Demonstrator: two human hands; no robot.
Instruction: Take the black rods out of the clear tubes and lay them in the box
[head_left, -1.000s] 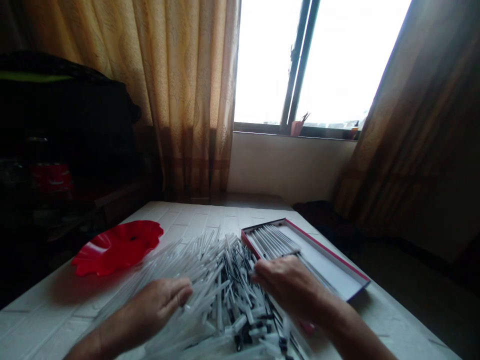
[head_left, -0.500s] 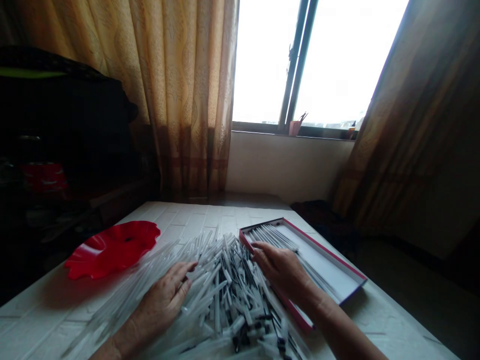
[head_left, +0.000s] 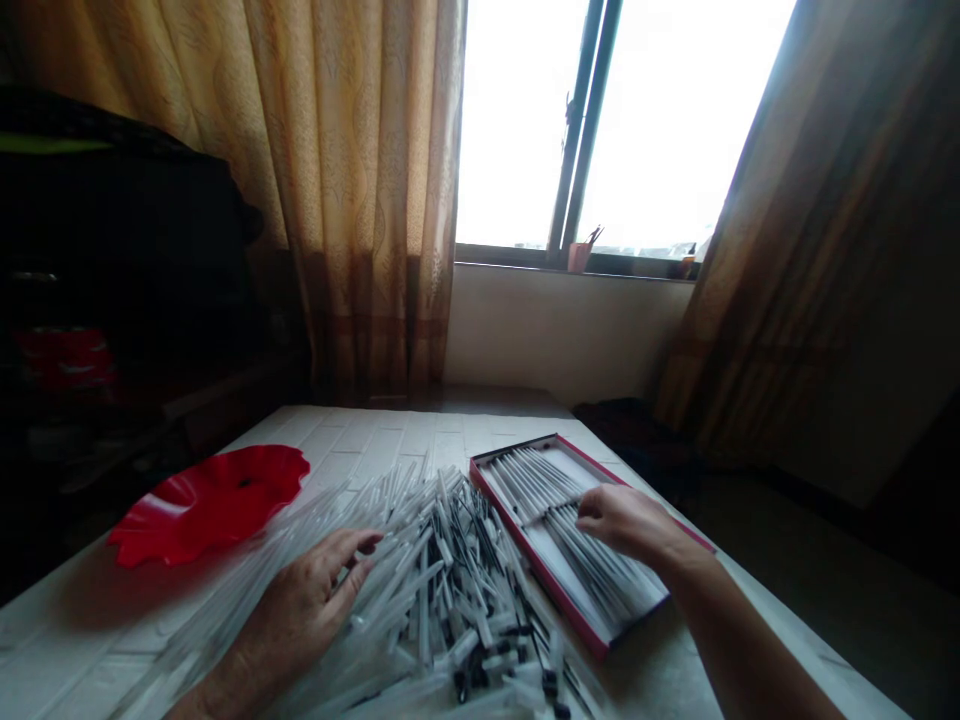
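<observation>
My left hand (head_left: pixel 319 590) hovers over the left side of a big heap of pen parts (head_left: pixel 442 560). Its fingers are bent, with a gap between thumb and fingertips, and I see nothing held. The heap mixes clear tubes, thin dark refills and small black-tipped pieces. To the right, my right hand (head_left: pixel 630 520) is over a shallow red-edged box (head_left: pixel 551 580), fingers curled together; whatever they hold is hidden. Slim grey-white pens (head_left: pixel 529 475) lie side by side in the box, in a far row and a near row.
A red wavy-rimmed dish (head_left: pixel 202 505) stands at the left of the white brick-patterned table (head_left: pixel 360 430). Long clear tubes (head_left: pixel 217 610) spread between dish and heap. Behind are a curtain (head_left: pixel 360 200) and a window with a pen cup (head_left: pixel 578 257) on its sill.
My right hand has moved right, from the box's left edge to over its middle, uncovering more of the pens. My left hand stays about where it was. The view has shifted slightly.
</observation>
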